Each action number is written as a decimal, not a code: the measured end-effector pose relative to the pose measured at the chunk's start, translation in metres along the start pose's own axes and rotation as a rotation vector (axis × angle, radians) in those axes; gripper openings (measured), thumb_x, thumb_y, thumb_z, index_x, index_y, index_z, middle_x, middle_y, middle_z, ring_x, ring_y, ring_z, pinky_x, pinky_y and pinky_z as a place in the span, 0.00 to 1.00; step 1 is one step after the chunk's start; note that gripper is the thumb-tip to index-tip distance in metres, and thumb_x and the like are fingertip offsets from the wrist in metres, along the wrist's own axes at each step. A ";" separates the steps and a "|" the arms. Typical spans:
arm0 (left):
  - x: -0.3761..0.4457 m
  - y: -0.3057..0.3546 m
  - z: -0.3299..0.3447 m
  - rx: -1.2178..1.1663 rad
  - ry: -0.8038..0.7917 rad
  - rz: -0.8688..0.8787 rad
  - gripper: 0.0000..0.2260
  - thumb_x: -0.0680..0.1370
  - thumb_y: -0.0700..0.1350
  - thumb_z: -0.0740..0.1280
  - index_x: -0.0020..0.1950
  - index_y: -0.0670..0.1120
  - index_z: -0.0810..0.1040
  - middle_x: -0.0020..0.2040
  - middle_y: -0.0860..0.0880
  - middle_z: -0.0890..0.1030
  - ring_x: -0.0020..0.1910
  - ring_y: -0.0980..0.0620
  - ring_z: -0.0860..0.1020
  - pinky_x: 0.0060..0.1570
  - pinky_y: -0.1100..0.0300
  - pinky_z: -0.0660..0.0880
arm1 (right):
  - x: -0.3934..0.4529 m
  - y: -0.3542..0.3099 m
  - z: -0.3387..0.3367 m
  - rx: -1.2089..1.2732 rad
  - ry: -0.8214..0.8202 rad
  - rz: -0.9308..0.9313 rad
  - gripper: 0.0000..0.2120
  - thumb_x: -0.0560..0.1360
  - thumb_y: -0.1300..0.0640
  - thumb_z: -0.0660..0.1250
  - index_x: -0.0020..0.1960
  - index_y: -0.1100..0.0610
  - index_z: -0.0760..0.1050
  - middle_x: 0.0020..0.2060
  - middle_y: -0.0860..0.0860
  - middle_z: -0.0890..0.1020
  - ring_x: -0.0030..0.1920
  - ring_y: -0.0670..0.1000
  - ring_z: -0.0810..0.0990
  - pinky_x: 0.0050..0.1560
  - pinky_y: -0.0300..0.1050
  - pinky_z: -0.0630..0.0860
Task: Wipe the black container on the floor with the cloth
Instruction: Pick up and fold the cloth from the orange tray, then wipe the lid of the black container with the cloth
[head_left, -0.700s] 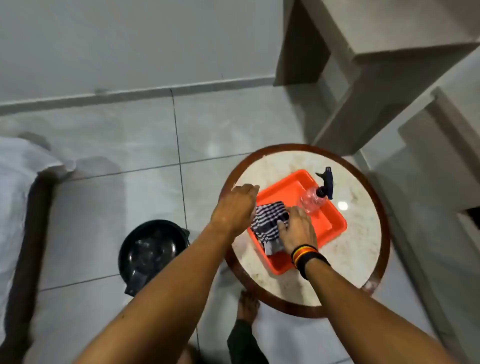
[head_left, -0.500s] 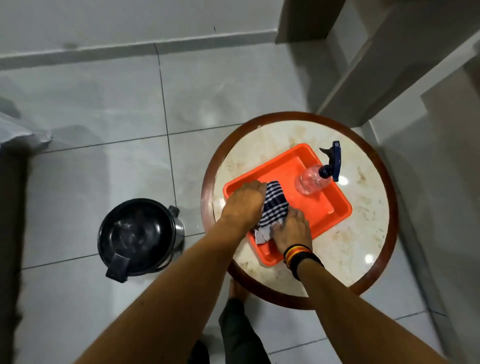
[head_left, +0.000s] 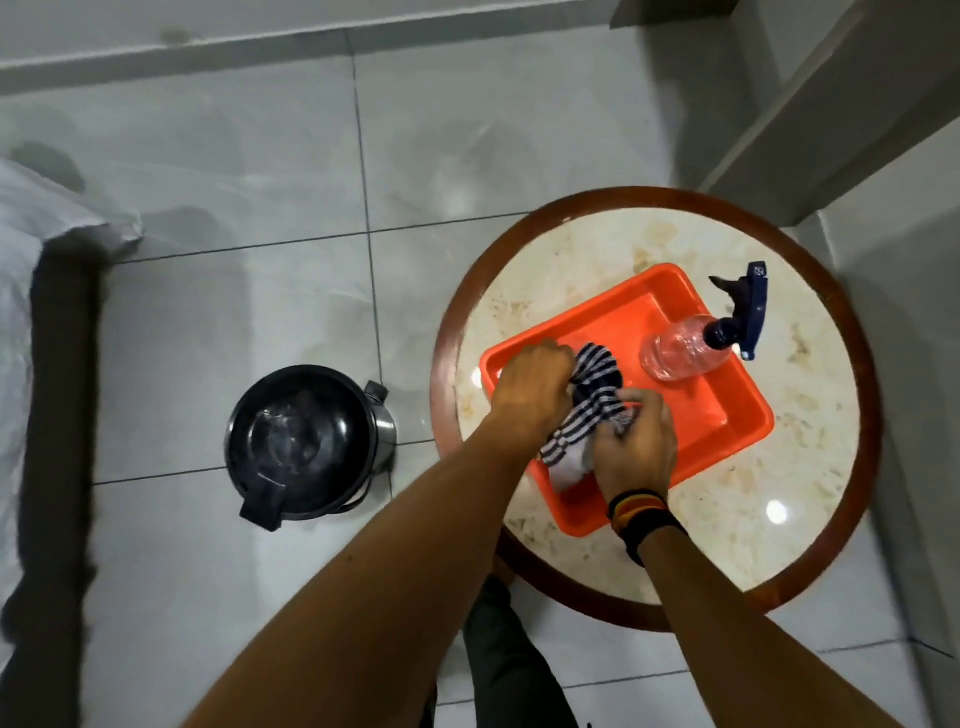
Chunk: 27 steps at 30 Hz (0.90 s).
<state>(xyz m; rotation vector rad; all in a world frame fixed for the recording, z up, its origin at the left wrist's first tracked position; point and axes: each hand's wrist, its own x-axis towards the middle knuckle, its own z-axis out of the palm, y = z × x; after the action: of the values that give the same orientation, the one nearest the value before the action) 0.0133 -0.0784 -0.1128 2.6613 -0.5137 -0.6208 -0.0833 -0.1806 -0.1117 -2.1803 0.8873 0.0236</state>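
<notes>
The black container (head_left: 304, 439), a round lidded bin with a pedal tab at its near edge, stands on the tiled floor left of the table. A dark-and-white striped cloth (head_left: 589, 410) lies bunched over the orange tray (head_left: 727, 415). My left hand (head_left: 532, 389) grips the cloth's upper left part. Its lower right end is pinched by my right hand (head_left: 636, 449), which wears striped wristbands. Both hands are above the tray, well to the right of the container.
The tray sits on a round marble-topped table (head_left: 810, 499) with a wooden rim. A clear spray bottle (head_left: 685, 348) with a dark blue trigger lies in the tray's far corner. A bed edge (head_left: 47, 395) runs along the left. My foot shows under the table.
Both hands have closed on the cloth and bunched it up over the tray. The view has tilted further down, and the container shows more fully.
</notes>
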 end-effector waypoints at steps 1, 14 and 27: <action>-0.004 -0.001 -0.009 -0.082 0.031 -0.019 0.08 0.79 0.41 0.69 0.56 0.39 0.79 0.59 0.38 0.80 0.58 0.35 0.80 0.51 0.47 0.76 | -0.001 -0.009 -0.006 0.042 0.035 -0.011 0.18 0.71 0.69 0.65 0.59 0.58 0.76 0.56 0.59 0.78 0.51 0.58 0.76 0.54 0.50 0.72; -0.145 -0.157 -0.083 -0.874 0.483 -0.547 0.06 0.78 0.46 0.74 0.52 0.47 0.81 0.48 0.48 0.86 0.47 0.48 0.85 0.49 0.50 0.84 | -0.065 -0.164 0.078 0.289 -0.078 -0.320 0.21 0.73 0.63 0.75 0.64 0.55 0.75 0.50 0.53 0.81 0.48 0.50 0.80 0.48 0.32 0.74; -0.226 -0.354 0.074 -0.859 0.335 -0.899 0.12 0.79 0.50 0.73 0.56 0.44 0.79 0.53 0.47 0.84 0.54 0.46 0.83 0.57 0.48 0.83 | -0.117 -0.125 0.342 -0.106 -0.431 -0.448 0.14 0.70 0.62 0.75 0.54 0.57 0.76 0.50 0.54 0.84 0.53 0.59 0.83 0.60 0.55 0.79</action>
<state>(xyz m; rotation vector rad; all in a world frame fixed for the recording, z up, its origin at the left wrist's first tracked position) -0.1187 0.3052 -0.2443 1.9514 0.9002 -0.4357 -0.0103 0.1729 -0.2389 -2.3013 0.1541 0.3134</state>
